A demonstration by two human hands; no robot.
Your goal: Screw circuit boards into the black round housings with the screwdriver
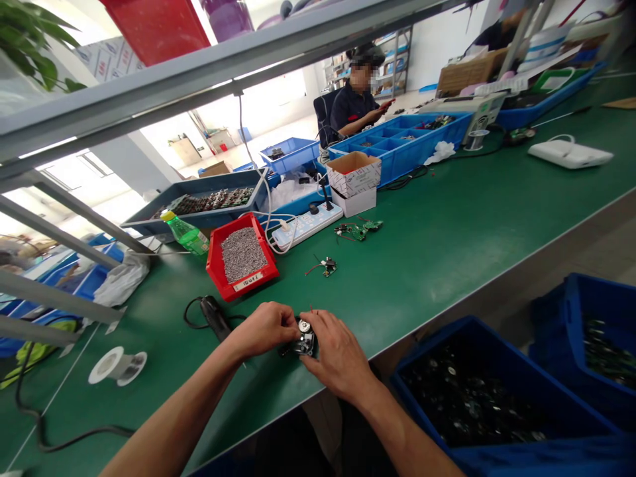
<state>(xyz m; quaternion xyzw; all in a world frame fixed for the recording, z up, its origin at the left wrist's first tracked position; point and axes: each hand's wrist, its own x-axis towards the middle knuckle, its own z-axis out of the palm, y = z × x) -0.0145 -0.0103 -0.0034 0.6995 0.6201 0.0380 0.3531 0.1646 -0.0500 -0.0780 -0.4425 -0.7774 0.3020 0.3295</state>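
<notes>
Both my hands meet at the near edge of the green workbench (447, 252). Between them sits a small black part with a round metal piece on top (303, 338). My left hand (265, 328) has its fingers curled onto the part's left side. My right hand (338, 351) closes over its right side with fingers bent. A black handheld tool (214, 317) with a cable lies just left of my left hand. Beyond the hands stands a red tray of small grey screws (242, 255), and a small circuit board with wires (328, 266) lies to its right.
A green bottle (186, 233), a white power strip (305, 225), more green boards (360, 230), a cardboard box (354, 173) and blue bins (402, 142) line the bench's far side. A solder spool (118, 366) lies at left. Blue crates of dark parts (477, 397) stand below right. A seated person (355, 99) works farther along.
</notes>
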